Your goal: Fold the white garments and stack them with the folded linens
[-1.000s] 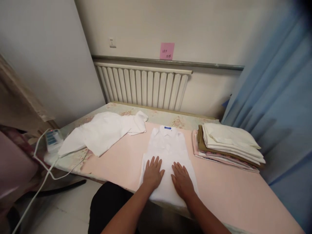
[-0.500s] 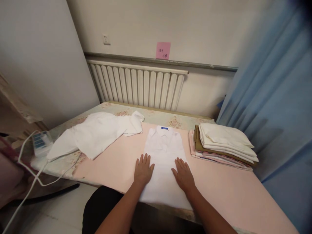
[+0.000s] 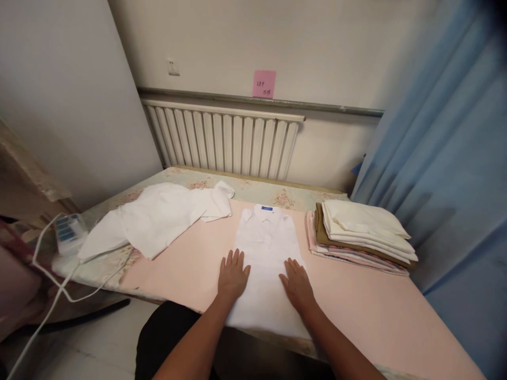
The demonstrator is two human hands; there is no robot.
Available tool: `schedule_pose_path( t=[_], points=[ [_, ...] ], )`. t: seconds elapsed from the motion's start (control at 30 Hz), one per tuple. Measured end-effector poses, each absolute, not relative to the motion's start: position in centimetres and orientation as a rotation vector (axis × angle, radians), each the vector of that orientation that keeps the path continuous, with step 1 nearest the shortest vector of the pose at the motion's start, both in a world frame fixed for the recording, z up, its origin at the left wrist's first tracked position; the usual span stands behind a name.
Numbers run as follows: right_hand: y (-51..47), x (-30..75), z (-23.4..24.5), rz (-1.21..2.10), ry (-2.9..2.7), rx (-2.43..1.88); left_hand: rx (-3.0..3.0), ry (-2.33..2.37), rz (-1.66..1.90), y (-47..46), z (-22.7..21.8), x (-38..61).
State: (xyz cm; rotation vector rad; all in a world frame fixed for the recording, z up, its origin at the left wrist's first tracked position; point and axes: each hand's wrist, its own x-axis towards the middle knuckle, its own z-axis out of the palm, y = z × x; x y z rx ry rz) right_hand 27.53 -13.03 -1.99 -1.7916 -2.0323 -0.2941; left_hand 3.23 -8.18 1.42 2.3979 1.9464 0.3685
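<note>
A white collared shirt (image 3: 265,248) with a blue neck label lies flat in a narrow, folded shape, its collar toward the wall and its lower end at the table's front edge. My left hand (image 3: 233,274) rests flat along the shirt's left side, fingers stretched out. On the opposite side my right hand (image 3: 296,285) lies open on the shirt's right edge, thumb pointing inward. Neither hand grips anything. Beneath the shirt is a pink cloth (image 3: 356,311) covering most of the table.
A crumpled white garment (image 3: 158,214) lies at the left. To the right stands a stack of folded clothes (image 3: 364,235), beside a blue curtain (image 3: 447,158). A power strip (image 3: 70,232) with white cords sits at the left corner. Behind the table is a radiator (image 3: 229,140).
Both hands stay in nearly the same places on the shirt. The view has shifted very slightly; nothing else has visibly moved.
</note>
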Motion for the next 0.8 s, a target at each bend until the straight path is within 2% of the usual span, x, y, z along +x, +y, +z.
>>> schedule_pose_path(
  t=[0.23, 0.53, 0.67, 0.8],
  points=[
    [-17.6, 25.0, -1.5, -0.257, -2.234, -1.635, 2.438, 1.939, 0.427, -8.2, 1.0, 3.2],
    [-21.6, 29.1, -1.2, -0.317, -2.211, -1.727, 2.43, 1.949, 0.376, -8.9, 1.4, 3.1],
    [-22.0, 29.1, -1.4, -0.331, -2.19, -1.734, 2.388, 1.967, 0.297, -11.1, 1.4, 3.6],
    [-22.0, 28.9, -1.4, -0.333, -2.161, -1.716, 2.526, 1.768, 0.337, -14.9, 0.6, 5.8]
  ],
)
